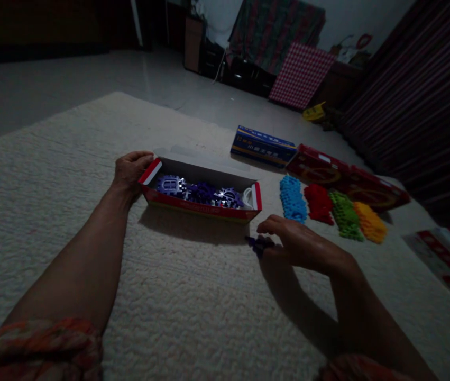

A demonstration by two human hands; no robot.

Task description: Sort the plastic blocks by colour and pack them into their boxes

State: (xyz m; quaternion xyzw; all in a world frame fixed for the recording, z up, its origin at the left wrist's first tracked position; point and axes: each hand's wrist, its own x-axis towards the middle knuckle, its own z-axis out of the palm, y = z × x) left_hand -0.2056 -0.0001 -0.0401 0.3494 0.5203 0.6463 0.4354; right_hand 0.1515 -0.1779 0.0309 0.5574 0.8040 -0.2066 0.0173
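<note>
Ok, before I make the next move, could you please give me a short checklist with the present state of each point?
1. Box open at the top: ok, contents are visible.
2. Left hand placed at the box's left end: ok.
3. Right hand firmly gripping the loose purple piece: cannot tell; the fingers are close around it, but the picture is dark.
4. All purple pieces inside the box: not ok; that one is outside, near the right front corner.
5. Blue pile apart from the box: ok, it lies to the right.
6. Good light: not ok, the scene is dim.
</note>
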